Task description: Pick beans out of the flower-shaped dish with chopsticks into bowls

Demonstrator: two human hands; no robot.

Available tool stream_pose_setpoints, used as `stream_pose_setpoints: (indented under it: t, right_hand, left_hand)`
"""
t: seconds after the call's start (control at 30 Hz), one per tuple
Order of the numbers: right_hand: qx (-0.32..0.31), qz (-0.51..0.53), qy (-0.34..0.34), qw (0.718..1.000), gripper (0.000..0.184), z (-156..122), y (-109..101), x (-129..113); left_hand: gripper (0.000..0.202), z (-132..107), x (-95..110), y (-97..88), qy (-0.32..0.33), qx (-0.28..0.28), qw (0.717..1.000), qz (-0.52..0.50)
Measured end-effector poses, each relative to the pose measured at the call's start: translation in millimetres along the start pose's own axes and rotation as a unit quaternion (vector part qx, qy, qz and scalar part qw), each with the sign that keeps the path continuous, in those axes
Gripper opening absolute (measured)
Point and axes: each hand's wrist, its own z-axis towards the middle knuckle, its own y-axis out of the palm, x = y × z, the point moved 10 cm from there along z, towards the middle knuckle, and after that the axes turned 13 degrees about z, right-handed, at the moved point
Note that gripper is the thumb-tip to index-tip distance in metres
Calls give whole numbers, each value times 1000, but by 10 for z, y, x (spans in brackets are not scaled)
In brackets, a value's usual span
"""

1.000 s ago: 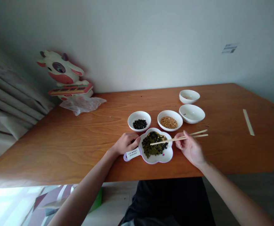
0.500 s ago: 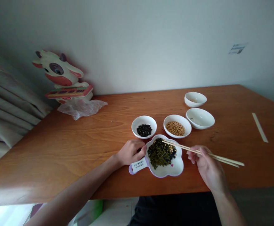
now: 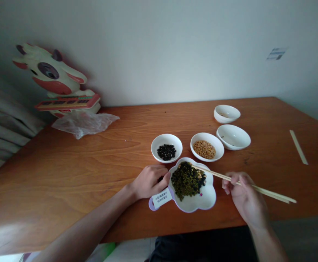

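A white flower-shaped plate with a short labelled handle sits at the front of the wooden table, holding a heaped mix of dark green and black beans. My left hand curls over the plate's left rim just above the handle. My right hand grips a pair of wooden chopsticks, whose tips reach the top of the bean pile. Behind the plate are a white bowl of black beans and a white bowl of yellow soybeans.
Two nearly empty white bowls stand at the back right of the wooden table. A paper strip lies further right. A cow-shaped toy and a crumpled plastic bag sit at the far left.
My right hand has moved right and towards me, with the chopsticks swung from across the pile to its upper right edge. The whole view has shifted with my head; my left hand stays on the plate.
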Motion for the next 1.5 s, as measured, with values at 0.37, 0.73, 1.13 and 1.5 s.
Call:
stream_pose_setpoints:
  t: [0.37,0.73,1.13,1.5]
  right_hand:
    - [14,-26,-22,999,37,25,-22,-39]
    - [0,-37,-12,999,37,10,11,-40]
    - [19,-69,-47,996,34,-224,-1,-92]
    - [74,-171,-54,981,40,-259,47,-455]
  left_hand:
    - [39,8,-15,17,-2,-3,1000,-15]
    - [40,14,-16,-6,-18,5,999,-30]
    - [40,-4,15,-15,-3,-9,999,-32]
    - [40,-24,-2,5,-3,-23,998,-52]
